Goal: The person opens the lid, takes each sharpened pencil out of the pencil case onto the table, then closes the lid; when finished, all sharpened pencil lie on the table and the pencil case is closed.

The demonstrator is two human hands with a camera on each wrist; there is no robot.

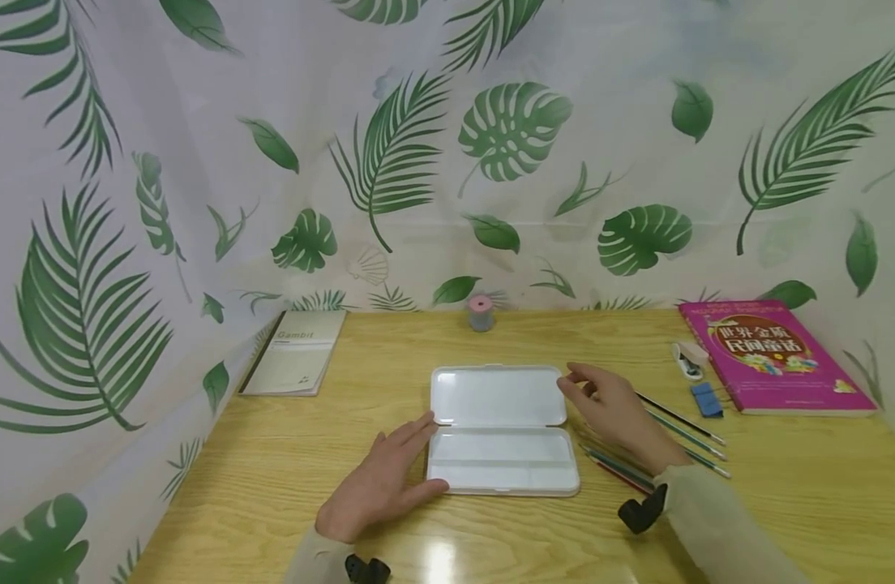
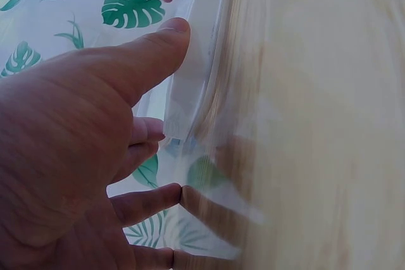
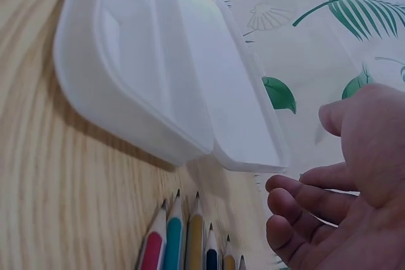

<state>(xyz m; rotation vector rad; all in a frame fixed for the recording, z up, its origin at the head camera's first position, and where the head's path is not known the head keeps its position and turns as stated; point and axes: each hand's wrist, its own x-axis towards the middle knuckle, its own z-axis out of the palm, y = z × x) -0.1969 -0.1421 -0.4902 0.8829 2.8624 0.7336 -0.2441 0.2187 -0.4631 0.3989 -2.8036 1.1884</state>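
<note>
A white plastic pencil case (image 1: 500,427) is lying open flat in the middle of the wooden bench (image 1: 783,487), its lid folded back toward the leaf-printed curtain (image 1: 513,130) and both halves showing nothing inside. The person's left hand (image 1: 380,484) is resting palm-down on the bench at the case's left edge, fingers straight and slightly spread, the thumb touching the near-left corner of the tray; the left wrist view is showing that thumb lying along the case's rim. The right hand (image 1: 614,410) is hovering just off the case's right side near the lid's corner, fingers loosely curled and holding nothing, the palm turned toward the case in the right wrist view. Beneath and beside that hand, a row of coloured pencils (image 1: 655,450) is lying on the bench, their sharpened tips pointing toward the case in the right wrist view (image 3: 190,245).

Farther right, a blue eraser (image 1: 707,400) and a small white object (image 1: 687,359), too small to identify, are sitting just beside a magenta book (image 1: 772,355). A grey notebook (image 1: 297,352) is lying at the bench's far-left corner against the curtain. A small grey jar with a pink top (image 1: 480,312) is standing at the back edge, well apart from the case.
</note>
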